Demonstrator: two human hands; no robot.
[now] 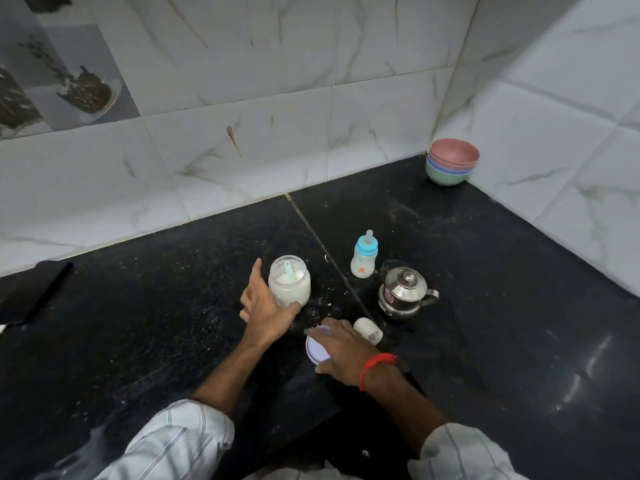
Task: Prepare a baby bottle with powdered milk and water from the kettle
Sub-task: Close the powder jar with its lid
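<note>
A clear jar of white milk powder (290, 287) stands open on the black counter, a light blue scoop (289, 271) standing in the powder. My left hand (265, 306) wraps the jar's left and front side. My right hand (341, 348) lies over the jar's pale lilac lid (317, 348), fingers on its rim, the lid flat on the counter. The baby bottle (363, 258), with blue collar and teat, stands upright behind. A small steel kettle (403, 294), lid on, sits to its right. A clear bottle cap (367, 330) lies on its side by my right hand.
Stacked pink, blue and green bowls (452, 161) sit in the far right corner against the tiled walls. A dark flat object (33, 292) lies at the counter's left edge. Powder specks dot the black counter (156, 306) around the jar.
</note>
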